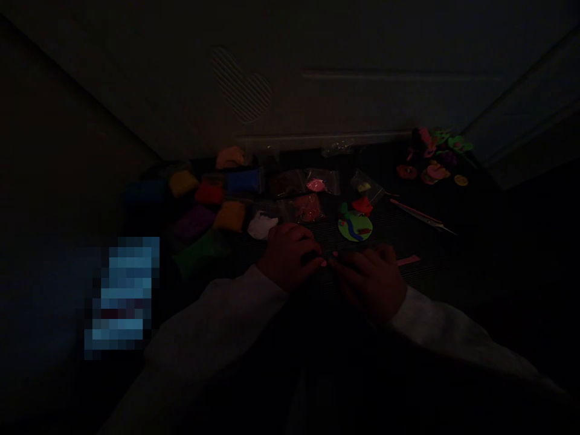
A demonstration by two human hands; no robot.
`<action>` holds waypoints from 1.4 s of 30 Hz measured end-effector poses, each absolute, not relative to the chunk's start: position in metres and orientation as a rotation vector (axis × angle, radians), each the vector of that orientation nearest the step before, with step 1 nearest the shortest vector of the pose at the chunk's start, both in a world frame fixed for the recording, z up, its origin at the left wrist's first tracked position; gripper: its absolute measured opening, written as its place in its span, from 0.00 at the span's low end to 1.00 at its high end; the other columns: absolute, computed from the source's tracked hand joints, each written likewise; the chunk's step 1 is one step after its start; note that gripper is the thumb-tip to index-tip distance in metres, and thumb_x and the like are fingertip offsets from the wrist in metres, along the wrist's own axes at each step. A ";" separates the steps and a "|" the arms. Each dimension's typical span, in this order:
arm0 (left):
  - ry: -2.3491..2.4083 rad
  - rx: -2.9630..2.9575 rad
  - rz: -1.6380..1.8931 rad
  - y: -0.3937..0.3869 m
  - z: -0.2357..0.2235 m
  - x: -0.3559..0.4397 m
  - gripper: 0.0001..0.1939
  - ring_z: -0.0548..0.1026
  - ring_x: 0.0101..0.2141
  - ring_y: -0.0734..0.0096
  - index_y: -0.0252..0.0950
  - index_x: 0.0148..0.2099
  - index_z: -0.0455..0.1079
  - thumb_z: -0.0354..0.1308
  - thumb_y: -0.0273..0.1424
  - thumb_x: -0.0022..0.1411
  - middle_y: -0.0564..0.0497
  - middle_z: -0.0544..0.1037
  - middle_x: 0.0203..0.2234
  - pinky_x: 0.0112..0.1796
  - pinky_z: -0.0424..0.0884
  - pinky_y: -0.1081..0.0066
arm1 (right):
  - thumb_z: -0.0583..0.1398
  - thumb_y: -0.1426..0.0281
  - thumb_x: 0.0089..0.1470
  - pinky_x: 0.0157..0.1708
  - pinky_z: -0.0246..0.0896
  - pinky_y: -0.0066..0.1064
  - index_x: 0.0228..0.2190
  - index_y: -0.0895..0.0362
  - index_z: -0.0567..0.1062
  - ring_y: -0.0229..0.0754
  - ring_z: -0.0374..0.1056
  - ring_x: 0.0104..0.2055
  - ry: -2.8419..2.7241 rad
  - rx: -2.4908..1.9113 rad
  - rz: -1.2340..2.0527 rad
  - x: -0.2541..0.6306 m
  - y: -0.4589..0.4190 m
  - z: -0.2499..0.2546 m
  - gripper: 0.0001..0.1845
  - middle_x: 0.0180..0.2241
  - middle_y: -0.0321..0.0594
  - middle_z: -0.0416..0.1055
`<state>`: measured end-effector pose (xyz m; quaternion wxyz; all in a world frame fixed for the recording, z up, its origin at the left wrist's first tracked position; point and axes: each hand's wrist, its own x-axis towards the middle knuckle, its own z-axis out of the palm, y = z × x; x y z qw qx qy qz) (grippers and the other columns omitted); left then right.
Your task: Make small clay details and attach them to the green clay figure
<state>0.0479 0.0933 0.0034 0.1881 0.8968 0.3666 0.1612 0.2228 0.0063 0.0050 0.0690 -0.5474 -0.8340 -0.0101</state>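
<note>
The scene is very dark. My left hand (292, 257) is curled in a pinch, with a small pink piece of clay (323, 263) at its fingertips. Close by on the right, my right hand (375, 279) has its fingers bent and drawn together. What those fingers hold, if anything, is hidden. Another tiny pink piece (335, 253) shows between the two hands. Just beyond them lies a green clay disc (348, 228) bearing a blue winding strip and small brown and red parts. A flat pink strip (409, 261) sticks out beside my right hand.
Bags of coloured clay, including a blue one (243, 180) and a white one (263, 225), spread across the dark table's left and back. Scissors or a similar tool (419, 214) lie at right. Colourful clay figures (435, 172) stand farther back. A pixelated bright patch (124, 296) is at left.
</note>
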 end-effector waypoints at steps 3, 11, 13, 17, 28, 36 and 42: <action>1.031 2.518 0.446 0.093 0.004 0.048 0.09 0.62 0.40 0.66 0.42 0.30 0.69 0.53 0.39 0.50 0.54 0.70 0.33 0.41 0.54 0.62 | 0.47 0.64 0.53 0.37 0.40 0.43 0.46 0.49 0.62 0.42 0.54 0.36 -2.528 -1.672 -0.074 0.221 0.005 0.007 0.18 0.40 0.36 0.65; 1.020 2.513 0.463 0.094 0.003 0.049 0.09 0.62 0.40 0.66 0.41 0.30 0.70 0.53 0.39 0.50 0.53 0.70 0.33 0.41 0.54 0.62 | 0.45 0.63 0.54 0.37 0.42 0.43 0.47 0.50 0.62 0.43 0.54 0.36 -2.561 -1.668 -0.070 0.221 0.006 0.009 0.19 0.41 0.34 0.65; 1.027 2.509 0.464 0.094 0.003 0.049 0.09 0.63 0.40 0.66 0.41 0.30 0.70 0.53 0.39 0.50 0.53 0.70 0.33 0.41 0.54 0.62 | 0.44 0.62 0.54 0.37 0.42 0.43 0.47 0.50 0.62 0.43 0.53 0.36 -2.562 -1.675 -0.064 0.221 0.006 0.009 0.19 0.41 0.34 0.65; 1.033 2.512 0.437 0.094 0.004 0.049 0.09 0.63 0.39 0.66 0.41 0.30 0.70 0.53 0.39 0.49 0.53 0.70 0.32 0.41 0.54 0.62 | 0.45 0.63 0.54 0.37 0.41 0.43 0.47 0.49 0.62 0.43 0.53 0.36 -2.556 -1.672 -0.050 0.222 0.005 0.008 0.19 0.41 0.34 0.65; 1.006 2.542 0.451 0.093 -0.001 0.049 0.09 0.62 0.40 0.67 0.41 0.31 0.69 0.52 0.39 0.50 0.54 0.70 0.33 0.41 0.53 0.62 | 0.47 0.63 0.53 0.36 0.41 0.41 0.50 0.46 0.58 0.42 0.54 0.35 -2.506 -1.647 -0.025 0.225 0.004 0.006 0.21 0.37 0.36 0.65; 1.014 2.532 0.443 0.092 -0.001 0.050 0.09 0.61 0.40 0.67 0.41 0.32 0.69 0.53 0.39 0.50 0.54 0.70 0.33 0.41 0.53 0.62 | 0.47 0.63 0.53 0.36 0.41 0.41 0.50 0.47 0.57 0.42 0.53 0.35 -2.522 -1.635 -0.023 0.224 0.006 0.006 0.22 0.38 0.36 0.65; 1.022 2.527 0.441 0.091 -0.001 0.049 0.09 0.61 0.40 0.67 0.41 0.32 0.69 0.53 0.39 0.50 0.54 0.70 0.33 0.41 0.53 0.62 | 0.47 0.63 0.53 0.36 0.40 0.41 0.50 0.46 0.58 0.42 0.53 0.36 -2.532 -1.656 -0.032 0.222 0.006 0.005 0.21 0.39 0.36 0.65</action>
